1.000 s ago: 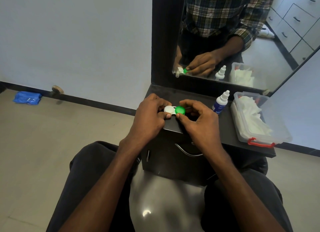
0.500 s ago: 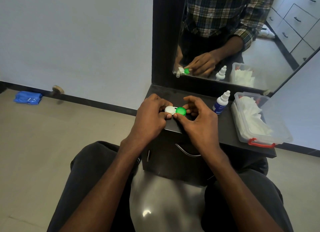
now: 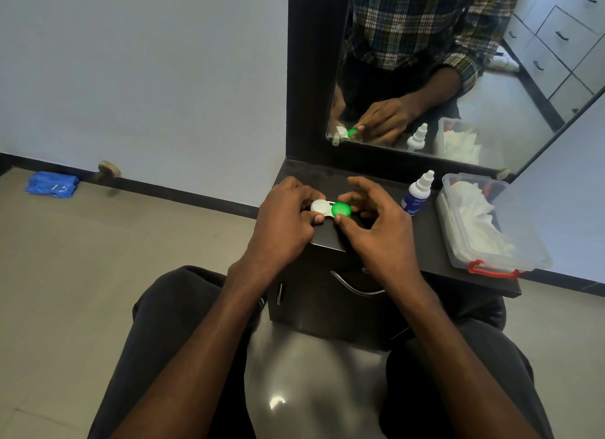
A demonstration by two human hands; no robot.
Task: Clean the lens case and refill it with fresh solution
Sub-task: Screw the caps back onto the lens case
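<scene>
Right of the solution bottle, on the dark surface: clear plastic box holding white tissues. Left of the bottle: lens case, white cap and green cap on, gripped at its white end by left hand; right hand pinching the green cap.

one lens case, one bottle — one tub
</scene>
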